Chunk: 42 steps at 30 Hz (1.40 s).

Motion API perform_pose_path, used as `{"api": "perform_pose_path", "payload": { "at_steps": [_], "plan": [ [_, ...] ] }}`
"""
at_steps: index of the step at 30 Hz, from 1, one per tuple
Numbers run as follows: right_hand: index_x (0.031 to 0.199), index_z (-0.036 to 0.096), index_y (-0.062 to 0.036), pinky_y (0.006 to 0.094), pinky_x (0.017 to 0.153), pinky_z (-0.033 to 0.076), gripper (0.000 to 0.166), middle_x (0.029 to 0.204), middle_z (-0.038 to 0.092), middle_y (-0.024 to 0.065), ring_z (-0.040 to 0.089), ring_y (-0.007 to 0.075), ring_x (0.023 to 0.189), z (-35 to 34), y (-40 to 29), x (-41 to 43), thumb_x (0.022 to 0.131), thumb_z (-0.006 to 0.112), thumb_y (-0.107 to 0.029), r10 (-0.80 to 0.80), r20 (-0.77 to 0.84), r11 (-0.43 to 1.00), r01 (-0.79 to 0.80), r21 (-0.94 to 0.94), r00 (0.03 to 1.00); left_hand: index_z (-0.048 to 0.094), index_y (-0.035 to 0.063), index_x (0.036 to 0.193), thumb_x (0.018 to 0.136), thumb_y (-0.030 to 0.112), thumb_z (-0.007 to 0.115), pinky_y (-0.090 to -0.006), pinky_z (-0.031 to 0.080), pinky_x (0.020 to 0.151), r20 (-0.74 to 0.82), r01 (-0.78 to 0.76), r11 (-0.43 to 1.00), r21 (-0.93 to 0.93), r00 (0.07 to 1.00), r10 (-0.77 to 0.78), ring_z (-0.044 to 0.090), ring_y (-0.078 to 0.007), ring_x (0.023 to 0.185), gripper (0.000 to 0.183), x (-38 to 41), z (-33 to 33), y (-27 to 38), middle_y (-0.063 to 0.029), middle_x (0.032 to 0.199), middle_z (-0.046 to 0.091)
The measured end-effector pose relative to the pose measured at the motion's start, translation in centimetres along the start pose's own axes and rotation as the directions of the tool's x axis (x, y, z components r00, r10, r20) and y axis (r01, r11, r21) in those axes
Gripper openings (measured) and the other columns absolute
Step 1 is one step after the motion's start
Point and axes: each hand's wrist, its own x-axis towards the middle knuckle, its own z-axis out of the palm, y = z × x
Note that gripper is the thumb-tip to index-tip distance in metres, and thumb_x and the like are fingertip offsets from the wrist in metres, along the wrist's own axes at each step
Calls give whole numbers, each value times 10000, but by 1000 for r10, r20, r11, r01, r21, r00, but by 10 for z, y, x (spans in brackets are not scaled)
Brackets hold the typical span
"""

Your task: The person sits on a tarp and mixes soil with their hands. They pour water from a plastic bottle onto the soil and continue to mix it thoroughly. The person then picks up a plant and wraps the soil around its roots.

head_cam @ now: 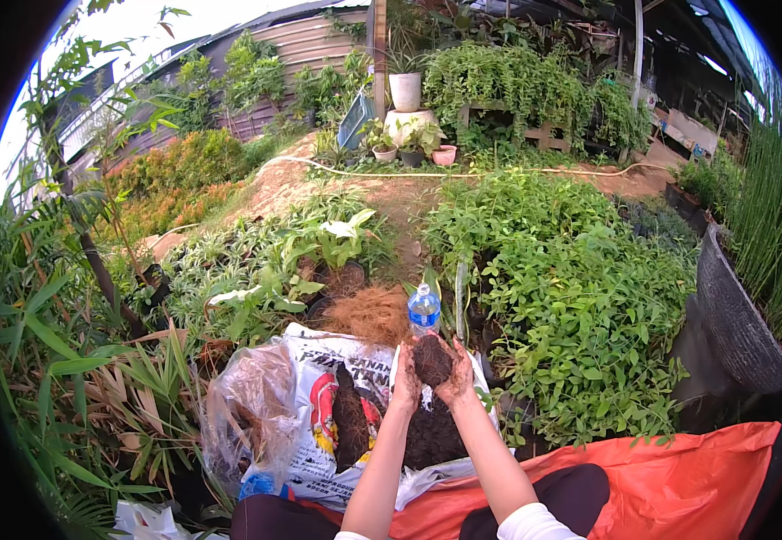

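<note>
Both my left hand (407,379) and my right hand (457,375) are soiled and cup a round ball of dark soil and fibre (433,361) from its two sides. Below them, a heap of dark soil (433,435) lies on a printed white plastic sack (304,405). A strip of brown fibre and soil (350,422) rests on the sack to the left. Just beyond the hands stands a clear plastic water bottle (424,309) with a blue label. Loose coconut fibre (369,312) is piled at the sack's far edge.
A clear plastic bag (250,412) with brown material sits left of the sack. An orange tarpaulin (661,472) spreads at the right front. Dense leafy plants (573,310) crowd the right, beside a large black planter (735,317). A hose (391,175) crosses the ground farther back.
</note>
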Motion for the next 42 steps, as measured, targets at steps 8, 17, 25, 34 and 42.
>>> {"api": "perform_pose_path", "payload": {
  "at_steps": [8,17,25,34,42],
  "plan": [
    [1198,491,2,382,945,430,393,1147,570,146,554,265,1057,-33,20,-27,824,503,-117,-74,-132,996,66,-62,989,422,51,1297,903,563,273,-394,252,1038,-60,-225,935,273,966,250,383,-253,1222,663,-8,-39,-29,-112,1245,488],
    [1128,560,26,357,944,387,326,1184,547,151,525,253,1083,-10,42,-47,863,522,-160,-512,253,-155,201,-967,821,313,72,1363,881,424,366,-456,194,1090,268,88,800,-594,959,93,275,-337,1303,599,-33,-31,-38,-132,1413,313],
    [1333,378,-8,353,1093,130,546,1420,309,157,245,270,1335,-33,39,-58,928,392,-373,-549,382,4,459,-888,744,324,76,1360,900,355,378,-418,186,1099,326,93,814,-574,937,123,261,-281,1322,541,-36,1,-40,-105,1430,291],
    [1331,385,-34,388,1092,130,552,1420,300,160,183,327,1350,-13,26,-69,922,381,-404,-412,472,-354,341,-871,779,351,10,1335,924,306,342,-353,243,1072,414,231,813,-534,910,13,363,-233,1262,507,-49,1,-32,-111,1370,388],
    [1244,492,-51,400,1059,239,436,1285,465,186,370,344,1243,3,9,-61,902,424,-314,-146,406,-481,294,-826,902,470,79,1254,901,261,431,-366,353,999,389,301,810,-504,916,-98,473,-248,1155,399,-52,-15,-37,-101,1268,494]
  ]
}}
